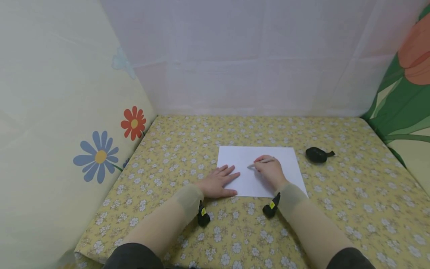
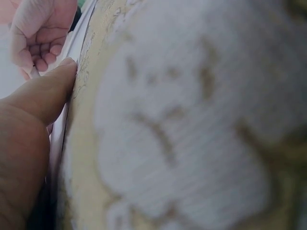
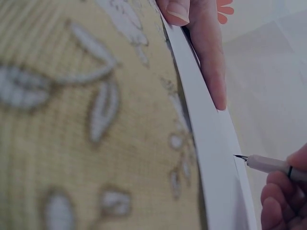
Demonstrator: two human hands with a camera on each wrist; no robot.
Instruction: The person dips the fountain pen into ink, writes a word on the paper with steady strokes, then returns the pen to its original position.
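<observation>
A white sheet of paper (image 1: 245,157) lies on the flowered cloth. My left hand (image 1: 220,182) rests on its left side with fingers spread and the thumb along the near edge. Over the middle of the sheet, my right hand (image 1: 270,172) pinches a pale fountain pen (image 1: 267,160) between thumb and fingers. In the right wrist view the pen's dark nib (image 3: 241,157) points at the paper (image 3: 216,158), at or very near its surface. Whether there is a mark on the sheet I cannot tell. The left thumb (image 2: 53,86) lies over the paper's edge in the left wrist view.
A black rounded object (image 1: 316,155) with a short narrow neck lies to the right of the paper. Yellow flowered cloth (image 1: 181,149) covers the table. A pale sheet (image 1: 248,74) hangs behind, with flower-printed walls (image 1: 100,157) at both sides.
</observation>
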